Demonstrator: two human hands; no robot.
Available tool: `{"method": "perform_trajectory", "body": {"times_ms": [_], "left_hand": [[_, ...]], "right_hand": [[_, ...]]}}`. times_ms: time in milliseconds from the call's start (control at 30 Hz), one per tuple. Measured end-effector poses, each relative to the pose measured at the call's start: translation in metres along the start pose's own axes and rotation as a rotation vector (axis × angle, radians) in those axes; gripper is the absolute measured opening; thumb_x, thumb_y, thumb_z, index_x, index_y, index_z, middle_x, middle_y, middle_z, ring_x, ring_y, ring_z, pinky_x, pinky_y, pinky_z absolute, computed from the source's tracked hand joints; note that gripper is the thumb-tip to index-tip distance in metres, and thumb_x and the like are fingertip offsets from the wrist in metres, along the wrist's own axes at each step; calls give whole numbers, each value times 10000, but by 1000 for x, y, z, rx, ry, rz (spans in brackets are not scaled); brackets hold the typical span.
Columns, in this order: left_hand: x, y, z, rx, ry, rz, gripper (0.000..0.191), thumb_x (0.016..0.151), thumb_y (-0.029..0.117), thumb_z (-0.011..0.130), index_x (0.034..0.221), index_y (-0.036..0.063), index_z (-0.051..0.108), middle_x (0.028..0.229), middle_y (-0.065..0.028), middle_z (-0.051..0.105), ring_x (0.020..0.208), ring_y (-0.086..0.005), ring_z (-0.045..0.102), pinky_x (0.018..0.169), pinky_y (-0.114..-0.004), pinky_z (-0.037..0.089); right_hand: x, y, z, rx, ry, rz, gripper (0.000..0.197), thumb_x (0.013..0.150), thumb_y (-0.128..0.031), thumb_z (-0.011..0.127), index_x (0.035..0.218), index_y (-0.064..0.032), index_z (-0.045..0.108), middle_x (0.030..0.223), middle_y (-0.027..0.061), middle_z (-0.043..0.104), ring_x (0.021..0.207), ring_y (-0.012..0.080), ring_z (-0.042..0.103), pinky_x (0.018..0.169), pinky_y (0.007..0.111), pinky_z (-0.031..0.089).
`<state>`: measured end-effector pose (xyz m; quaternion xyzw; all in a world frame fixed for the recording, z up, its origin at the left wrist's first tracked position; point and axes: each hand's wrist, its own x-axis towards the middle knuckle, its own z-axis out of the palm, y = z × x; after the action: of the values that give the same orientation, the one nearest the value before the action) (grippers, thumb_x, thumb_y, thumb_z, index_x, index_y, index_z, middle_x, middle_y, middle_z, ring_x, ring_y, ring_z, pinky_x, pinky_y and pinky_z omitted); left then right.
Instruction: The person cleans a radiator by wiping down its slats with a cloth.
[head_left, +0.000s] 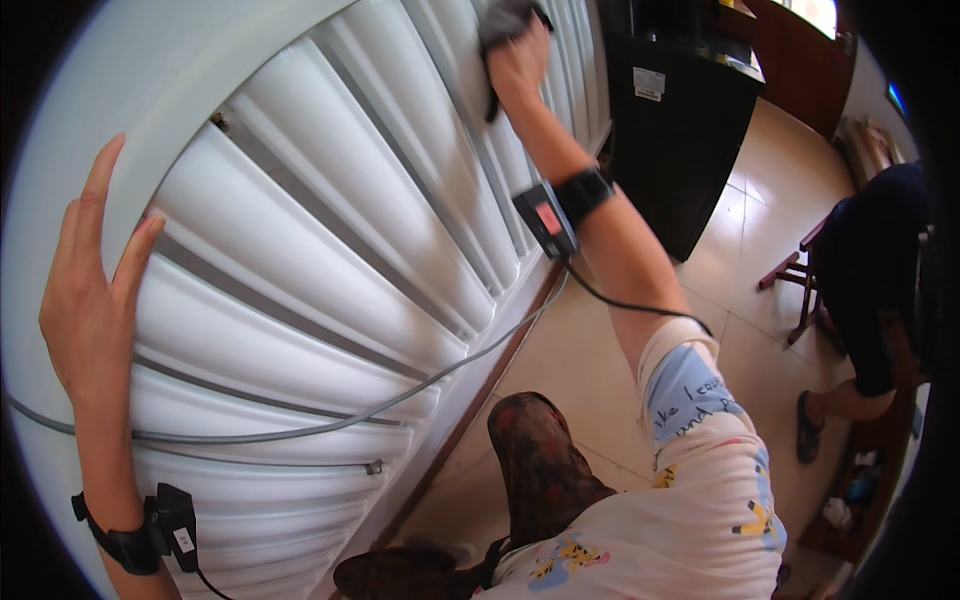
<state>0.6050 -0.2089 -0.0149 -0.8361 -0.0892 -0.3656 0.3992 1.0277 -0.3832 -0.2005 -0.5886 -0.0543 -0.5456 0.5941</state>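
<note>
My right hand (521, 64) grips a dark grey cloth (511, 26) against the upper slats of a white radiator or slatted panel (322, 195), somewhat blurred. Part of the cloth hangs below the fingers. My left hand (94, 277) rests with fingers spread on the panel's smooth white rim at the left, its thumb by the slat ends, holding nothing. Both wrists wear black straps with small boxes and cables. A grey cable (330, 427) runs across the slats and passes at my left forearm.
A black cabinet (675, 142) stands beyond the panel's right end. On the tiled floor (720, 300), a seated person (862, 277) is at the right by a wooden stool (799, 289). A low shelf with items (847, 487) is at the lower right.
</note>
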Motion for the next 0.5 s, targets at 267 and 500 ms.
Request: {"method": "perform_trajectory", "body": {"times_ms": [267, 500], "left_hand": [[3, -1, -6, 57, 34, 38, 537, 883, 437, 588, 1389, 403, 412, 1202, 17, 628, 966, -145, 656, 785, -261, 556], [-13, -22, 17, -127, -55, -120, 651, 879, 620, 473, 1450, 356, 307, 1497, -36, 344, 1341, -280, 391, 1082, -521, 342]], "right_hand": [[36, -45, -14, 203, -209, -166, 559, 894, -185, 541, 1392, -10, 358, 1356, 224, 435, 1275, 379, 387, 1080, 417, 297], [-91, 55, -73, 190, -190, -76, 538, 864, -151, 568, 1368, -64, 402, 1334, 183, 474, 1254, 370, 406, 1064, 404, 301]]}}
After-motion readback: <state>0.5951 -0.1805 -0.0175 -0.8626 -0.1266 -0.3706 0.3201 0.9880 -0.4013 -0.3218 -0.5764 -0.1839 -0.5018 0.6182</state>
